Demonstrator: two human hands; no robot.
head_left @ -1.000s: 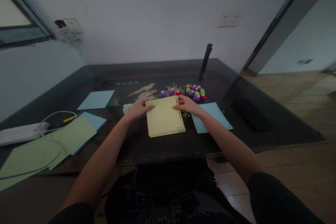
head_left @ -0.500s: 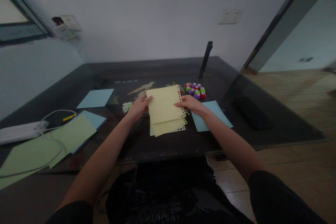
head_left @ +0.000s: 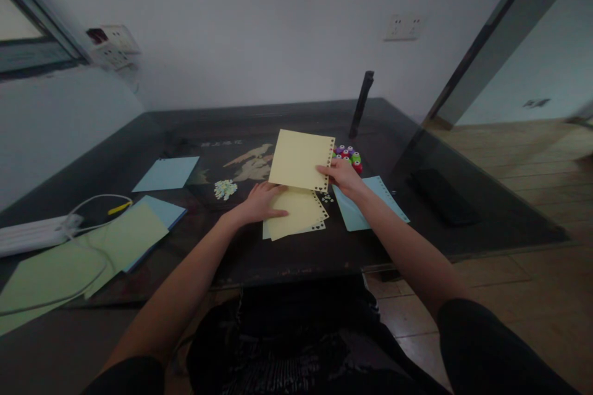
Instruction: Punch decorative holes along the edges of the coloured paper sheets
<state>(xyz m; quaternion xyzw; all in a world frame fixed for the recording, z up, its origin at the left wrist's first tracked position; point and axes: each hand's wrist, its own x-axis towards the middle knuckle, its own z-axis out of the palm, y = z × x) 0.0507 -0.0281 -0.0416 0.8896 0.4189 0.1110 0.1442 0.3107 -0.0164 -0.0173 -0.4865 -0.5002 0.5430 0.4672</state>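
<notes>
A pale yellow sheet of paper (head_left: 301, 159) with small punched shapes along its right edge is raised above the table. My right hand (head_left: 343, 177) pinches it at that edge, thumb on top. Below it lie more yellow sheets (head_left: 299, 213), slightly fanned, with a paler sheet under them. My left hand (head_left: 260, 203) rests on their left side, thumb spread; its fingertips are partly hidden by the raised sheet. Small paper punchings (head_left: 327, 197) lie near the stack's right edge, and a larger pile of punchings (head_left: 225, 189) is left of my left hand.
A punched blue sheet (head_left: 370, 203) lies at right, with a dark flat case (head_left: 442, 197) beyond it. Red, green and purple round objects (head_left: 348, 157) sit behind my right hand, near an upright black stick (head_left: 361, 105). Green paper (head_left: 125, 250) and a white power strip (head_left: 39, 233) are left.
My right hand has lifted the top yellow sheet up and away from the stack. My left hand has let go of it and moved down onto the sheets below.
</notes>
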